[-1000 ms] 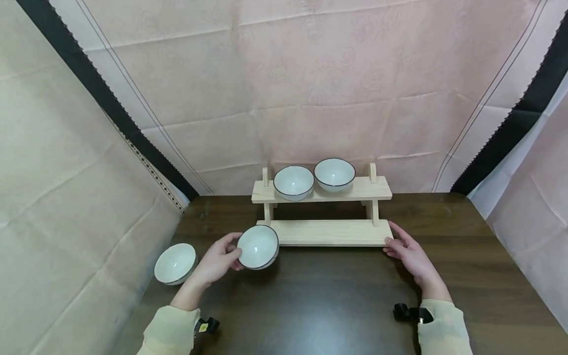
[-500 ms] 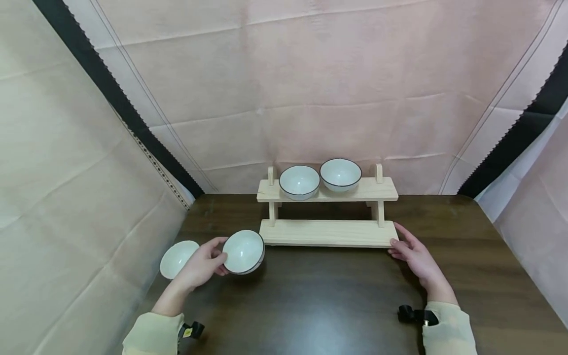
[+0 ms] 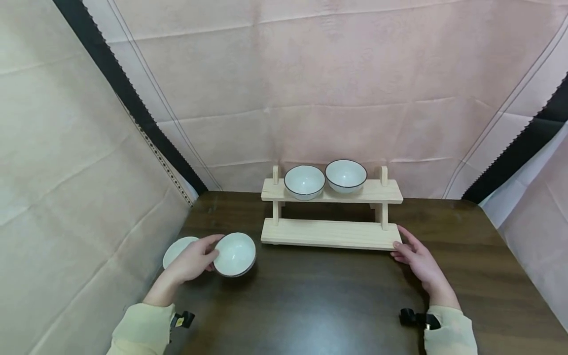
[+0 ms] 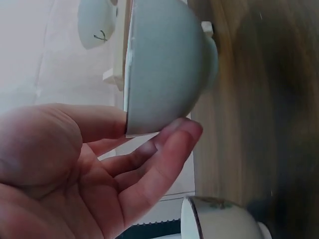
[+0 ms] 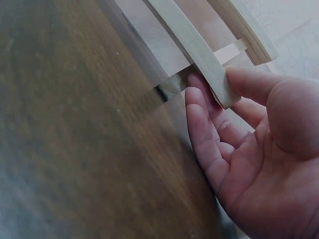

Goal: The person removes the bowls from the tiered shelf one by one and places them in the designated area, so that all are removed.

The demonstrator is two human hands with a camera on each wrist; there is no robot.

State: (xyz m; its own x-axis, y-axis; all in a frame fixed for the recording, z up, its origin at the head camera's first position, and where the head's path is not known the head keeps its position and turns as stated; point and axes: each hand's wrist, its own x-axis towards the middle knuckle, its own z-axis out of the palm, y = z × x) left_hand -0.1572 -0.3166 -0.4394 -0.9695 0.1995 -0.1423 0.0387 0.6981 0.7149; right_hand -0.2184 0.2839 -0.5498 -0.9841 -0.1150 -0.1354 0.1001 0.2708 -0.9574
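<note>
My left hand (image 3: pixel 193 259) pinches the rim of a white, dark-rimmed bowl (image 3: pixel 235 254), left of the wooden rack. In the left wrist view, the thumb lies at that bowl's (image 4: pixel 164 64) rim and the fingers curl under its side. Whether its foot touches the table cannot be told. Another bowl (image 3: pixel 176 251) stands behind the left hand, partly hidden by it. My right hand (image 3: pixel 416 259) grips the right end of the two-tier wooden rack's lower shelf (image 3: pixel 330 233); in the right wrist view, the thumb is above the board (image 5: pixel 199 55) and fingers lie below.
Two similar bowls, a left one (image 3: pixel 304 181) and a right one (image 3: pixel 346 175), sit side by side on the rack's upper shelf (image 3: pixel 377 192). The dark wooden table (image 3: pixel 301 301) meets pale cloth walls (image 3: pixel 337 93) at the back and sides.
My left hand has carried its bowl left and toward me, away from the lower shelf's left end. The right hand keeps its grip on the rack. The head view has shifted slightly.
</note>
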